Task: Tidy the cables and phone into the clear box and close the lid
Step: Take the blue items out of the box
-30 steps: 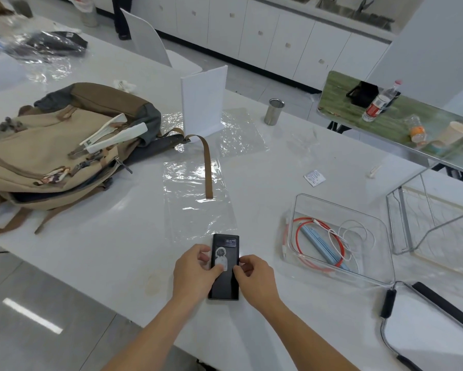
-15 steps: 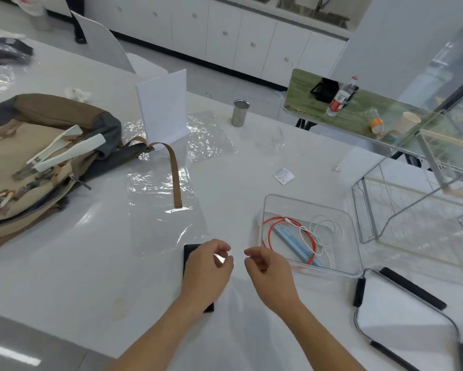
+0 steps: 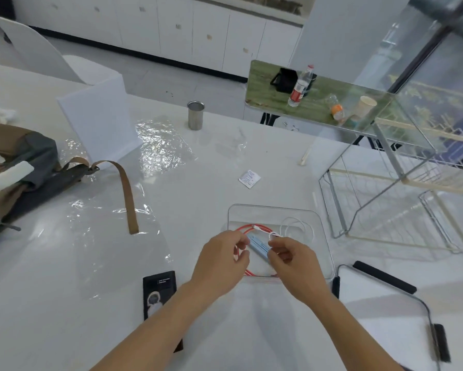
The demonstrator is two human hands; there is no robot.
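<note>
The clear box (image 3: 274,209) lies open on the white table. Inside it are a coiled red cable (image 3: 247,228), a white cable (image 3: 297,225) and a flat blue item (image 3: 257,246). Both hands hover over the box's near left part. My left hand (image 3: 219,261) has loosely curled fingers above the red coil, thumb and forefinger apart. My right hand (image 3: 297,266) is curled the same way, fingertips next to the blue item's near end. The black phone (image 3: 159,291) lies on the table, partly under my left forearm. The clear lid (image 3: 385,277) with black clips lies right of the box.
A tan backpack (image 3: 13,180) with a brown strap (image 3: 127,194) sits at the left on plastic film (image 3: 163,148). A white board (image 3: 96,119), a steel cup (image 3: 195,115) and a small sachet (image 3: 249,178) stand further back. A wire rack (image 3: 385,199) stands right of the box.
Both hands left the phone and moved right to the box. The phone stays on the table. The view has swung right.
</note>
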